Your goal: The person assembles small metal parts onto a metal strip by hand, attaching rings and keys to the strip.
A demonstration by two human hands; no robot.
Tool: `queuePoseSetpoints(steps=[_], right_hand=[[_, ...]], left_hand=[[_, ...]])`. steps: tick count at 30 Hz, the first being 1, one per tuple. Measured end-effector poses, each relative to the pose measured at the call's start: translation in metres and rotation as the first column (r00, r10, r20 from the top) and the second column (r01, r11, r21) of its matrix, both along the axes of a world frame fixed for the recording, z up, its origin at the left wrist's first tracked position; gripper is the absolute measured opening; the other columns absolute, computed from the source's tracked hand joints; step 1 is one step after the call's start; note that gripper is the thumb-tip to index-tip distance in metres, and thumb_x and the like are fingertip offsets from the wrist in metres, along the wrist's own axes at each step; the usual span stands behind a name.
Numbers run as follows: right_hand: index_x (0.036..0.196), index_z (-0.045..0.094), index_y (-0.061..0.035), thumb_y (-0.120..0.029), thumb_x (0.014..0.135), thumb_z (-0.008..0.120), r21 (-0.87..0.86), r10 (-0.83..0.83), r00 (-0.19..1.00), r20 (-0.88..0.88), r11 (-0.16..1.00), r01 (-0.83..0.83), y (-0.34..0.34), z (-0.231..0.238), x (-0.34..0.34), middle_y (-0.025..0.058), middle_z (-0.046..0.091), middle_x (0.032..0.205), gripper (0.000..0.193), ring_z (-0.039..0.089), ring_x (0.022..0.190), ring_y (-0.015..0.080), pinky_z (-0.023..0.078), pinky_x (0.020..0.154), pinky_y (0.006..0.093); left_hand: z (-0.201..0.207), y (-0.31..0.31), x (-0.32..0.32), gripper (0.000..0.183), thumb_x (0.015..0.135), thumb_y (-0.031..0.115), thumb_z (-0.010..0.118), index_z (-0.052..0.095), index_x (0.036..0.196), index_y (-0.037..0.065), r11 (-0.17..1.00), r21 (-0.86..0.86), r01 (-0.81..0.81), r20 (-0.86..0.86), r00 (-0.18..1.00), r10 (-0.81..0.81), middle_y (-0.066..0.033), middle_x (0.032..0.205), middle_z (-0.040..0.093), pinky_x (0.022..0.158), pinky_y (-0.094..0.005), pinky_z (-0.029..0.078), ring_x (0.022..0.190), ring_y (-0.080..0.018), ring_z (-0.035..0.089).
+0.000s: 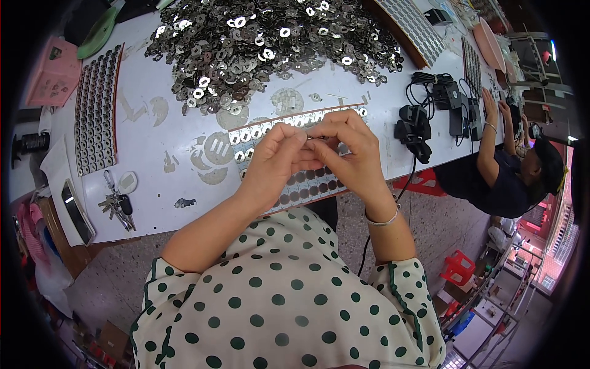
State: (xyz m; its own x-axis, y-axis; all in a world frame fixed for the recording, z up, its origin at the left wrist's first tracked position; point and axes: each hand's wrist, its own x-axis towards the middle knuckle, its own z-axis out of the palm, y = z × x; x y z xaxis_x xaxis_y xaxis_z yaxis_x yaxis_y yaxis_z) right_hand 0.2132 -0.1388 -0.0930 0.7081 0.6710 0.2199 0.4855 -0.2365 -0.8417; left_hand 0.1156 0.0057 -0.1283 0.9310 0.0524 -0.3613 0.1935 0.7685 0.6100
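Observation:
My left hand (275, 154) and my right hand (351, 150) meet above a flat tray (307, 202), fingertips pinched together. A tiny dark edge shows between the fingertips, but its kind is too small to make out. The tray lies at the table's front edge and carries rows of round pieces. Toward its far side sit shiny metal discs (235, 138) with cut-out centres; nearer me the rows look plain grey and round (304, 193). My hands cover the tray's middle. Beyond it spreads a large heap of loose metal discs (246, 55).
Other filled trays stand at left (98, 111) and far right (409, 31). Keys (117, 206) and a phone (77, 212) lie front left, near a pink basket (54, 71). Black power adapters (452, 104) with cables lie right. A co-worker (510, 166) sits beyond them.

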Motion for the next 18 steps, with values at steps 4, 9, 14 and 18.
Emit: queuePoseSetpoints(steps=[4, 9, 14, 18], right_hand=[[0.1, 0.073, -0.0059, 0.002, 0.082, 0.077, 0.047, 0.015, 0.989, 0.148, 0.999, -0.022, -0.002, -0.005, -0.001, 0.0045, 0.065, 0.102, 0.021, 0.064, 0.082, 0.0178, 0.052, 0.068, 0.0261], [0.097, 0.07, -0.0056, 0.005, 0.081, 0.076, 0.077, 0.155, 0.933, 0.326, 0.979, -0.189, -0.004, 0.001, -0.001, 0.0061, 0.069, 0.098, 0.02, 0.063, 0.084, 0.0163, 0.049, 0.077, 0.0272], [0.103, 0.067, -0.0021, 0.006, 0.087, 0.073, 0.41, 0.068, 0.902, -0.427, 0.903, 0.126, -0.017, -0.018, -0.005, 0.0054, 0.07, 0.099, 0.019, 0.062, 0.085, 0.0108, 0.052, 0.075, 0.0273], [0.109, 0.065, -0.0008, 0.006, 0.092, 0.068, 0.461, 0.148, 0.615, -0.775, 0.798, 0.388, -0.025, -0.018, 0.002, 0.0035, 0.067, 0.092, 0.019, 0.063, 0.081, 0.0087, 0.052, 0.067, 0.0231]], left_hand=[[-0.004, 0.0, -0.003, 0.014, 0.11, 0.019, 0.048, 0.055, 0.112, 0.007, 0.992, -0.126, -0.022, 0.0, 1.0, 0.022, -0.01, 0.111, 0.067, 0.089, -0.0375, 0.058, 0.101, -0.0194, 0.069], [-0.009, -0.002, -0.005, 0.013, 0.11, 0.016, 0.047, 0.055, 0.114, 0.007, 0.983, -0.179, -0.036, -0.04, 0.999, 0.029, -0.0087, 0.114, 0.066, 0.092, -0.0372, 0.057, 0.105, -0.0185, 0.066], [0.012, -0.003, 0.001, 0.019, 0.108, 0.014, 0.052, 0.051, 0.123, 0.003, 0.958, -0.282, -0.053, -0.102, 0.994, 0.025, -0.0168, 0.121, 0.063, 0.095, -0.0378, 0.056, 0.113, -0.0234, 0.065], [0.009, -0.006, -0.004, 0.025, 0.107, 0.01, 0.053, 0.054, 0.13, 0.001, 0.998, 0.07, -0.004, -0.045, 0.999, 0.007, -0.0141, 0.125, 0.065, 0.097, -0.0355, 0.055, 0.113, -0.0229, 0.065]])
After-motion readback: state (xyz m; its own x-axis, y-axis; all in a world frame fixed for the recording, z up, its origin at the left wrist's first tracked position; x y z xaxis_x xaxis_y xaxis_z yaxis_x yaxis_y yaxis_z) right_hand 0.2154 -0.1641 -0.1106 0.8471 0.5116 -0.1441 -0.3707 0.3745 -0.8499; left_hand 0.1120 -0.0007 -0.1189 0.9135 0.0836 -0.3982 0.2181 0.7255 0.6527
